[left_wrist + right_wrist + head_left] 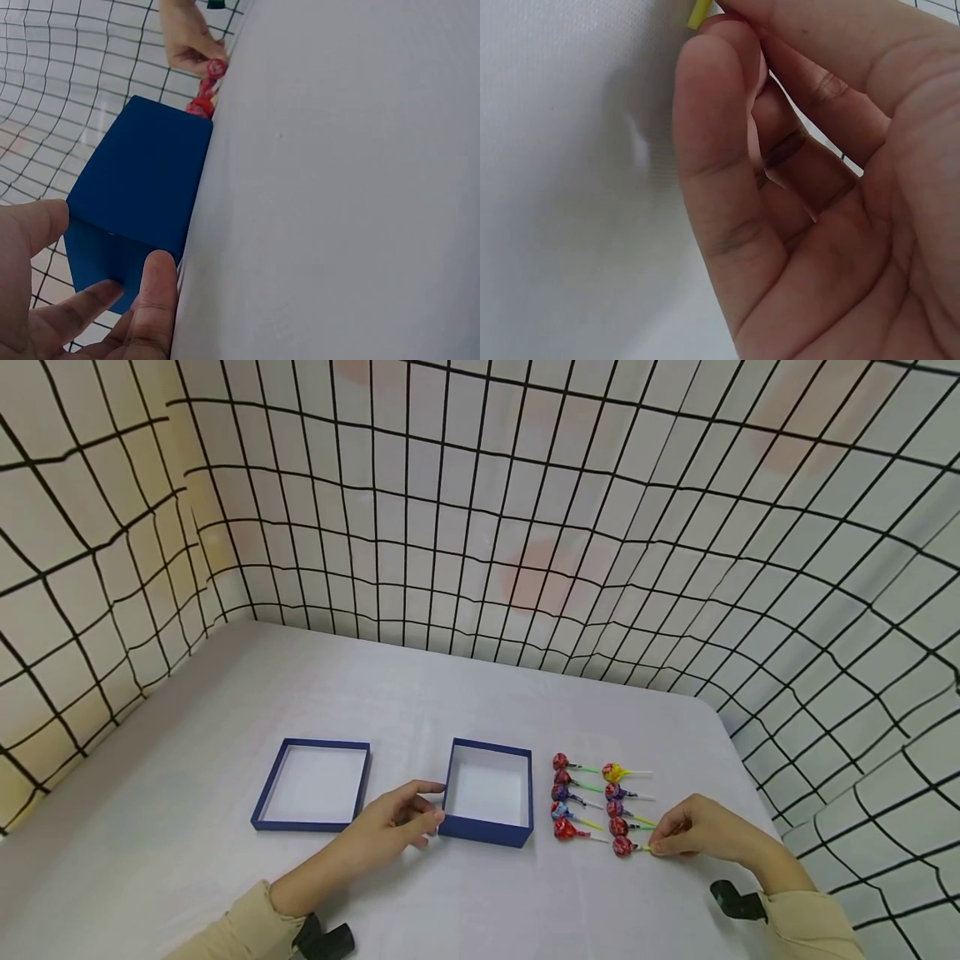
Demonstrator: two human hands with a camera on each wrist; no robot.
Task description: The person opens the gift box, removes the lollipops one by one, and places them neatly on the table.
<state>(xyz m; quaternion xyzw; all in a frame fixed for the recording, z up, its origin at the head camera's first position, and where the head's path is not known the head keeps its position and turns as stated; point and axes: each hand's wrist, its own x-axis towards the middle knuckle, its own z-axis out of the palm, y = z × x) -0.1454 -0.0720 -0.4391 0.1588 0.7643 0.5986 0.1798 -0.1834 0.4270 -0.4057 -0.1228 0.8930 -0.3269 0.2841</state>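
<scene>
In the head view my right hand [701,833] pinches the stick of the nearest lollipop [622,846] in the right-hand column, its red wrapped head lying on the table. The end of its yellow stick [700,13] shows beside the fingertips in the right wrist view. My left hand [390,822] is at the left side of an open blue box [483,833] with a white inside. From the left wrist, its loosely bent fingers [156,292] appear against the side of the blue box [150,165], not wrapped round it.
Several other wrapped lollipops [564,829] lie in two columns right of the box. A shallow blue-rimmed lid [300,825], white inside, lies left of the left hand. White cloth covers the table [480,902]. Black grid netting [450,527] stands around its back and sides.
</scene>
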